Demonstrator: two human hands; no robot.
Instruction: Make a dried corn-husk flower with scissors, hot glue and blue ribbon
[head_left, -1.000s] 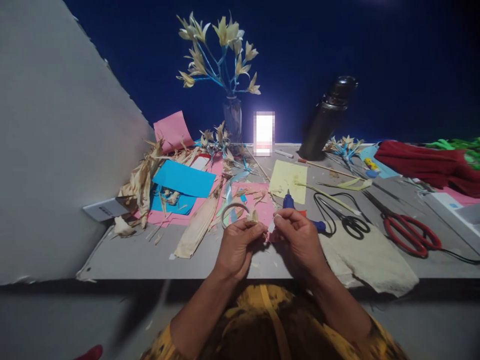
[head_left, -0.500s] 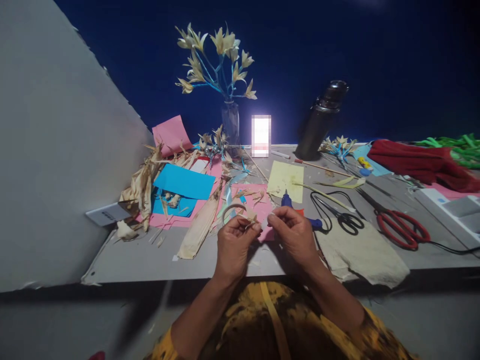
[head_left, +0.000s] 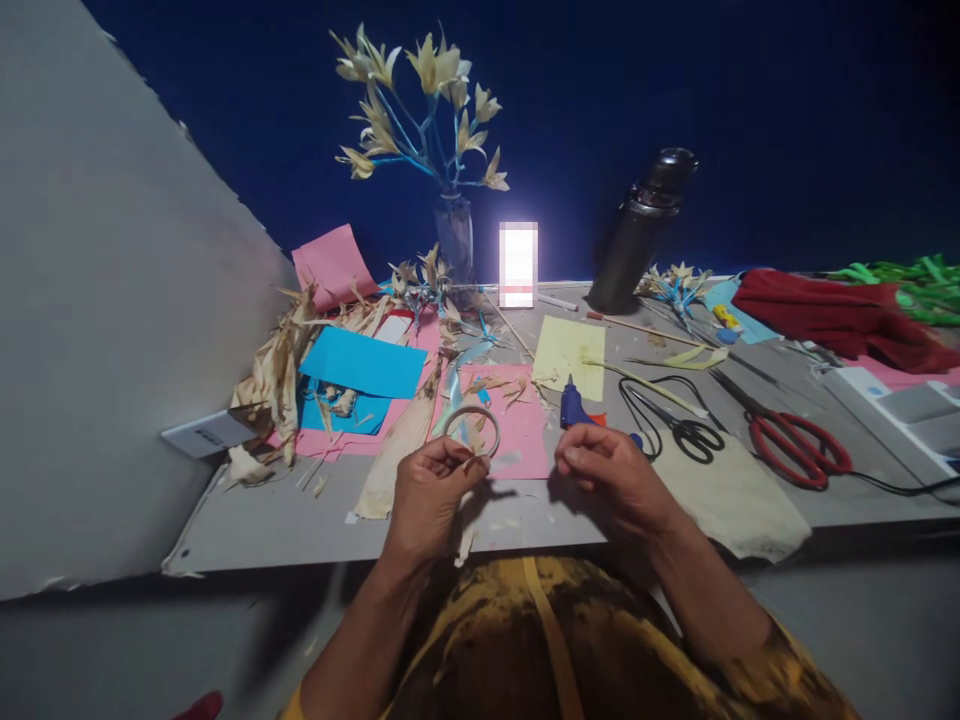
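Note:
My left hand (head_left: 431, 490) is closed, its thumb and fingers pinching a pale ring that looks like a narrow tape roll (head_left: 472, 409). Below its fingers a piece of dry husk (head_left: 465, 545) shows near the table edge; whether the hand holds it is unclear. My right hand (head_left: 619, 475) is closed with the fingertips together, apart from the left one, and anything between them is too small to make out. Just beyond its knuckles lies a blue glue gun (head_left: 574, 405). A pink sheet (head_left: 525, 455) lies on the table between and beyond both hands.
Black scissors (head_left: 697, 438) and large red-handled scissors (head_left: 802, 450) lie to the right, by a beige cloth (head_left: 750, 500). Behind stand a flask (head_left: 634, 240) and a glass vase (head_left: 455, 240) of husk flowers. Blue paper (head_left: 364, 362) and dry husks (head_left: 277, 365) cover the left side.
My hands have moved apart, the left one leftward and the right one rightward. The pale ring now stands clearer above the left fingers. The view has shifted slightly.

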